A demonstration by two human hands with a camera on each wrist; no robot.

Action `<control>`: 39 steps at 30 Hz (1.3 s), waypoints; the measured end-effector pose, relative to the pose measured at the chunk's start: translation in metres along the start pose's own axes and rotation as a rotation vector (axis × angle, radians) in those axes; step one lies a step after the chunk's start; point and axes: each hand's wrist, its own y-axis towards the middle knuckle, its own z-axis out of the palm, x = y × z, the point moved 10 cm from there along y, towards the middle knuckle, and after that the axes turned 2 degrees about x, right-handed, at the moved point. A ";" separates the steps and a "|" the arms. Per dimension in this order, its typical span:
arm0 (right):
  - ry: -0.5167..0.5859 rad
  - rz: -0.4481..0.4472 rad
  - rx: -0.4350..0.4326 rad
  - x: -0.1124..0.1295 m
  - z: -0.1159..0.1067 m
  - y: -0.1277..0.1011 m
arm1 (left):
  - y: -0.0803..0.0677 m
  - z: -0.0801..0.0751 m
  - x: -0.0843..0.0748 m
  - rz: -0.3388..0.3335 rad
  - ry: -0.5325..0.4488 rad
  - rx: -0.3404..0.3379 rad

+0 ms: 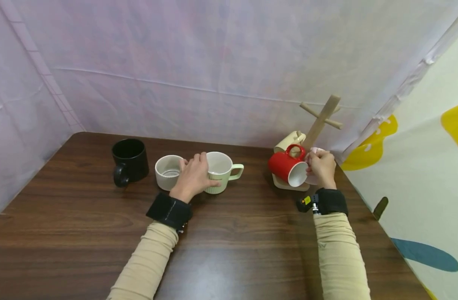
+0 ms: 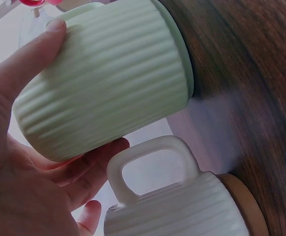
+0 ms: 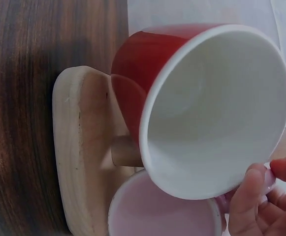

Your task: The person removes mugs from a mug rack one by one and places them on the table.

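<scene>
Green ribbed mug (image 1: 218,171) empty in left grip (image 1: 193,177); right grip (image 1: 322,167) round pink mug (image 3: 162,209).

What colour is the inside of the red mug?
White; the red mug shows it best in the right wrist view.

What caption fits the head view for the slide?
Left hand grips a pale green mug on the table; right hand holds a red mug at the wooden mug tree.
</scene>
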 end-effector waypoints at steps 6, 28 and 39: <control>-0.143 -0.039 -0.125 0.006 -0.014 -0.003 | -0.001 -0.002 -0.001 0.006 0.008 -0.011; 0.079 0.039 -0.158 -0.008 -0.019 0.001 | 0.000 -0.005 -0.006 0.025 -0.004 -0.060; 0.075 0.015 -0.215 -0.010 -0.027 0.001 | -0.003 -0.025 -0.020 0.111 -0.031 -0.204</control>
